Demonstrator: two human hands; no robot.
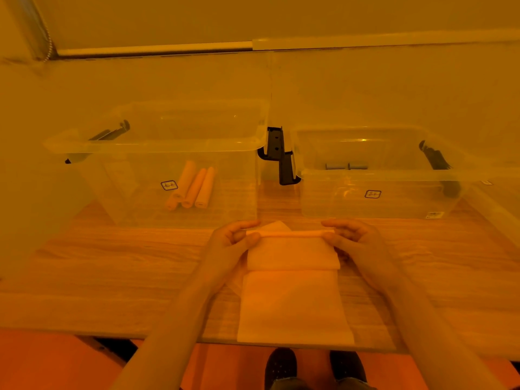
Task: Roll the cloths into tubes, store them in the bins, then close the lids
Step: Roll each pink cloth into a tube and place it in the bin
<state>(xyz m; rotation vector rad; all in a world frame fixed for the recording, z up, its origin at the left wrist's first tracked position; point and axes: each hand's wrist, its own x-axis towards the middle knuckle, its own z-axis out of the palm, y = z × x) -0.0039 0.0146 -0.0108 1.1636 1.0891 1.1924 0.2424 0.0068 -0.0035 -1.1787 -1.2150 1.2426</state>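
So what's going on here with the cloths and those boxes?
A person is rolling a cloth on the table, the left hand and right hand pinching each end of the roll at its far edge. Another cloth lies flat nearer them. The left bin already holds three rolls. Both bins are open.

Person, head view: both arms bare, shoes on.

Left hand (235,239) and right hand (353,240) carry no gloves, rings or watch. Both forearms are uncovered to the bottom edge of the frame, with no sleeve showing. Under the table edge are two dark shoes (281,364), the left one speckled with small pale dots. Trouser cuffs just show; their colour cannot be told under the orange light.
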